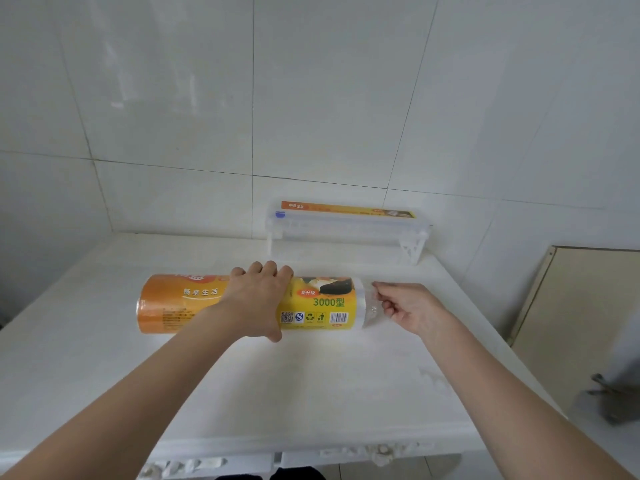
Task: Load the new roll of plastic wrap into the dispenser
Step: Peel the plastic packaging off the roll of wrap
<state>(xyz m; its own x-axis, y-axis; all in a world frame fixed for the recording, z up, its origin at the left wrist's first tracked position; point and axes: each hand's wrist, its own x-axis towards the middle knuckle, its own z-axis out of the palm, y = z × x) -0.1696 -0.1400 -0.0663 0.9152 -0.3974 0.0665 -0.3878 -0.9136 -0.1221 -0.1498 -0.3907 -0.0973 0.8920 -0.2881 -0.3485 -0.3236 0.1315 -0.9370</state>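
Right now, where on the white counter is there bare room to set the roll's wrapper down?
Bare counter lies between the roll and the near edge, between the forearms. A narrower strip lies left of the dispenser, behind the roll. It is crowded at the roll's right end, where the right hand pinches the clear wrapper and the left hand grips the roll.

Glossy film-wrapped roll (pixel 322 303); clear plastic dispenser (pixel 346 226).

White counter (pixel 311 382), glossy, meeting the tiled wall at the back. On it: roll (pixel 194 303) in orange-yellow wrapper, lying on its side near the middle; clear dispenser (pixel 346 230) at the back edge, against the wall, apart from roll.
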